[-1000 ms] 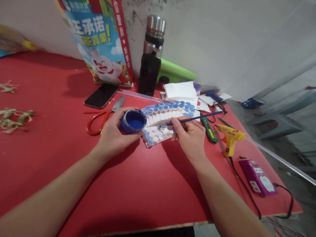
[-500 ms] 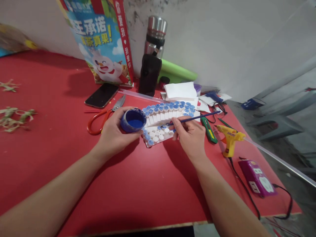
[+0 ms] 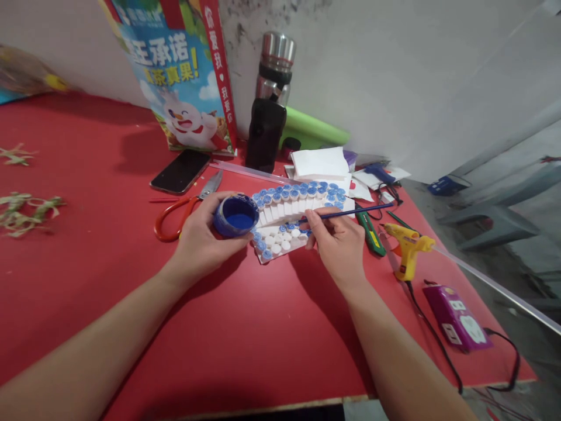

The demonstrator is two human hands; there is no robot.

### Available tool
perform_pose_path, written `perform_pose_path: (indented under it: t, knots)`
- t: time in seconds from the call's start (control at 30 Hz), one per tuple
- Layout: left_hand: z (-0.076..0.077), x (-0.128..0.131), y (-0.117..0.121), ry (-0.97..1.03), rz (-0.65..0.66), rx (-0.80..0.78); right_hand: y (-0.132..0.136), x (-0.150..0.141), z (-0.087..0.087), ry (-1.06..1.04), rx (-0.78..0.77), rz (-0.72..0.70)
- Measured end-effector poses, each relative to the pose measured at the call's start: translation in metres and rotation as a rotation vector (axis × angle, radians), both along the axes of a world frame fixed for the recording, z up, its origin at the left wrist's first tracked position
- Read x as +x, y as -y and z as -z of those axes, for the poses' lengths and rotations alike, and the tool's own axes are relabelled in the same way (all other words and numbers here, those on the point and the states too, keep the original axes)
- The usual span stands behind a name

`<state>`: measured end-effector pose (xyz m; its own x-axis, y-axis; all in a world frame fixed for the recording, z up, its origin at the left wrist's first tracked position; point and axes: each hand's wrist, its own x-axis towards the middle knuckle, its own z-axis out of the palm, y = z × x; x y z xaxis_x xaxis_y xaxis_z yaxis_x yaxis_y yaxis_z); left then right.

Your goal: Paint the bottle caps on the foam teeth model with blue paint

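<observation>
Item, as logged from my remote seat: one white card piece (image 3: 283, 209), lying on the red table (image 3: 263, 351) between and just beyond my two hands, its long axis running roughly left to right, far row curved. Blue-topped discs (image 3: 302, 191) line the far row and the left end; plain white discs (image 3: 286, 244) fill much of the near part. Governing relation, by my judgement: the brush tip lies to the left of the right grip, low over the middle of the piece, beside a few blue-marked discs; whether it touches, I cannot tell. Nearer hand: the right hand (image 3: 337, 242), its fingers over the near right-hand portion. Its state: thumb and fingers pinched on one slim blue brush (image 3: 357, 211), shaft nearly level across the view, butt end to the right and slightly farther off. Pose: forearm entering from the lower right, wrist low, back of the hand up. Left hand (image 3: 205, 234): curled around one blue paint pot (image 3: 224, 227), mouth upward and visible to me, held at the left end of the piece. Adjacent stock: orange-handled scissors (image 3: 191, 204) beyond the left hand; green cutter (image 3: 371, 234) and yellow glue gun (image 3: 408, 248) to the right.
</observation>
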<state>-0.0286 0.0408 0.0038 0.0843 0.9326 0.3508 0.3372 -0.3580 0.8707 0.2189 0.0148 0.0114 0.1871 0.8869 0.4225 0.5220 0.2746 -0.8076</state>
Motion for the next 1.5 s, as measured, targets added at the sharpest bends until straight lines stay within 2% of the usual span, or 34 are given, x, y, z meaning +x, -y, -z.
perform_pose_path:
  t: [0.63,1.23,1.5]
  knots:
    - [-0.0001,0.0008,0.0005,-0.011,-0.005,-0.026,0.0004,0.0009,-0.0027,0.013,-0.002,0.001]
    - [0.0007,0.0011,0.0002,0.002,0.004,0.023,0.0022,-0.0041,0.0026,-0.006,-0.023,-0.071]
    - [0.0023,0.0013,-0.0009,-0.003,0.005,0.035,0.0009,-0.0090,0.0014,0.042,0.050,-0.062]
